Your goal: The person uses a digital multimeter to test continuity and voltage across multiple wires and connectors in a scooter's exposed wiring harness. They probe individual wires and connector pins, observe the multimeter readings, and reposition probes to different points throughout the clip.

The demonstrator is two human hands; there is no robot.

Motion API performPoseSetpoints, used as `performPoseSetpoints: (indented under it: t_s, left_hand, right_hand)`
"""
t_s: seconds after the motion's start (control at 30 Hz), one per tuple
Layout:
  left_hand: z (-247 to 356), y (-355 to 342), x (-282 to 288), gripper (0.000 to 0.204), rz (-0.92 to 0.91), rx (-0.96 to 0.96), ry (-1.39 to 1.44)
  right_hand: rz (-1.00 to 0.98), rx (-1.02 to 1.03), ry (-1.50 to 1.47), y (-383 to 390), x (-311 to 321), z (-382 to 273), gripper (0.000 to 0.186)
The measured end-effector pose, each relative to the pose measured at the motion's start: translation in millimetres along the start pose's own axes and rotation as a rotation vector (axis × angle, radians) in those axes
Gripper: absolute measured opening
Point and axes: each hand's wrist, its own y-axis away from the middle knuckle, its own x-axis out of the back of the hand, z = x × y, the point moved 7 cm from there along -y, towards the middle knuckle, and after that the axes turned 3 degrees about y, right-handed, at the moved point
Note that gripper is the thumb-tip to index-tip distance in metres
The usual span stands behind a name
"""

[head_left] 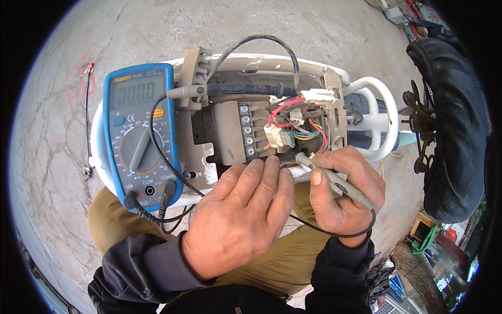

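A blue multimeter [140, 157] lies at the left of an open vehicle housing [185, 136]. Inside are a grey controller with a screw terminal block [227, 131], bundled coloured wires and white connectors [319, 96]. One probe [230, 90] lies across the housing's upper part. My right hand [348, 199] holds the other grey probe [334, 180], its tip by a small white connector below the wires. My left hand [238, 220] has its fingers together and bent over the housing's lower edge, below the terminal block; what they grip is hidden.
A black padded seat [452, 131] with metal fittings stands at the right, beside a white tubular frame [384, 120]. A thin cable [89, 120] lies on the concrete floor [125, 36] at the left. A log [413, 275] and assorted items are at the lower right.
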Motion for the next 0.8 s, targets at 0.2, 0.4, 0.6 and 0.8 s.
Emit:
performPoseSetpoints:
  t_s: [0.2, 0.4, 0.6, 0.8]
  left_hand:
    - [0, -2, 0, 0.057, 0.002, 0.005, 0.009]
    - [0, -3, -2, 0.048, 0.042, -0.044, -0.06]
    - [-1, -3, -3, 0.048, 0.067, -0.052, -0.046]
    - [-2, -4, -5, 0.049, 0.057, -0.048, -0.041]
  right_hand:
    - [-0.007, -0.084, -0.07, 4, 3, 7, 0.019]
    - [-0.004, -0.03, -0.076, 3, 3, 9, 0.019]
    - [-0.002, -0.075, -0.095, 4, 1, 9, 0.015]
    - [0.036, -0.08, -0.107, 5, 1, 12, 0.013]
